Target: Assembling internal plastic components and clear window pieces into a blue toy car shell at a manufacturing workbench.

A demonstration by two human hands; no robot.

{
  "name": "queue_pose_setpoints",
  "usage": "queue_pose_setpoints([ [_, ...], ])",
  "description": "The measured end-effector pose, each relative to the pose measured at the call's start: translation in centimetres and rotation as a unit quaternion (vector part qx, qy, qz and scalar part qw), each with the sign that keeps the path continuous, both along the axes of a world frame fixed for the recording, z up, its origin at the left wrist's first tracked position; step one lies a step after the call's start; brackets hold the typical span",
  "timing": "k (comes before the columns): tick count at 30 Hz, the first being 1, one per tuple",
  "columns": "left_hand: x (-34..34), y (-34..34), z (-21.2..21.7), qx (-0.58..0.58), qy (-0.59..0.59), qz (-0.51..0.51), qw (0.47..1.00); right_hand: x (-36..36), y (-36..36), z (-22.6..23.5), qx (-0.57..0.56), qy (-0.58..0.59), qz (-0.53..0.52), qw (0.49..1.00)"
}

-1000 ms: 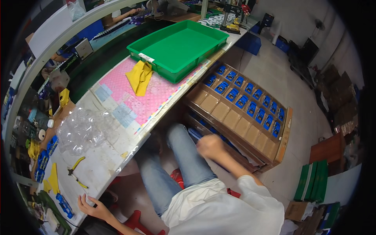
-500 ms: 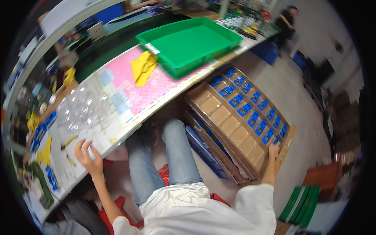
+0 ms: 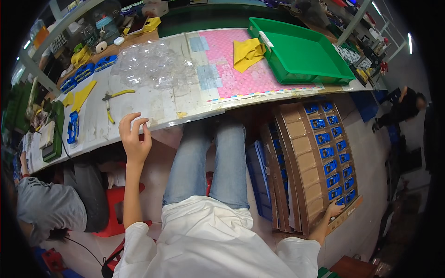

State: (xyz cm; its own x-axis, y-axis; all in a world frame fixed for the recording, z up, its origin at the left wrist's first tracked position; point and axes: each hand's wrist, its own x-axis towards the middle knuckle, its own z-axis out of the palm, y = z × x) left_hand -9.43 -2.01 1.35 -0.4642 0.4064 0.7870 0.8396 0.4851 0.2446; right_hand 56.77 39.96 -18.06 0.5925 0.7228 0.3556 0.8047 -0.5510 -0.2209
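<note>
My left hand [image 3: 135, 139] is raised at the near edge of the workbench, fingers bent and apart, holding nothing. Yellow-handled pliers [image 3: 110, 96] lie on the bench just beyond it. Low on my right, my right hand [image 3: 334, 210] reaches to the near end of a divided cardboard box [image 3: 303, 162]. Its fingers close on a blue part [image 3: 340, 201] that looks like a toy car body; they partly cover it. Two columns of similar blue car bodies [image 3: 329, 166] fill the box's right side, while the compartments on its left are bare.
A green tray [image 3: 301, 51] and yellow cloth [image 3: 248, 54] rest on the bench's pink sheet [image 3: 232, 85]. Clear plastic blisters [image 3: 155, 65] lie left of them. Another blue car body [image 3: 73, 127] is near a seated person [image 3: 60, 204]. Someone in black [image 3: 403, 109] is at far right.
My view has swung, so the bench now runs more level. My right hand stays at the box's near end beside the blue parts. The left hand remains raised by the bench edge.
</note>
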Motion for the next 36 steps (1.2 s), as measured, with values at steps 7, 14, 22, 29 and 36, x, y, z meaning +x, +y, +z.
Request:
queue_pose_setpoints([
  [7,0.4,-4.5,-0.6,-0.001,-0.014,0.055,0.998,-1.1,0.0,-0.4,0.035,-0.010,0.021,0.999],
  [14,-2.5,-0.7,-1.2,0.016,-0.024,-0.020,0.999,2.1,-0.1,0.1,0.110,-0.091,0.052,0.988],
  [22,-9.0,7.5,-2.5,-0.053,-0.023,-0.061,0.996,-15.7,1.0,13.7,0.376,0.130,0.438,0.806],
  [29,-10.7,8.3,-3.9,-0.042,-0.026,-0.062,0.997,-39.8,-5.1,22.0,0.009,0.561,0.639,0.526],
  [36,-10.7,7.9,-3.2,0.057,-0.037,-0.057,0.996,-59.2,-9.0,18.1,0.096,0.537,0.699,0.462],
])
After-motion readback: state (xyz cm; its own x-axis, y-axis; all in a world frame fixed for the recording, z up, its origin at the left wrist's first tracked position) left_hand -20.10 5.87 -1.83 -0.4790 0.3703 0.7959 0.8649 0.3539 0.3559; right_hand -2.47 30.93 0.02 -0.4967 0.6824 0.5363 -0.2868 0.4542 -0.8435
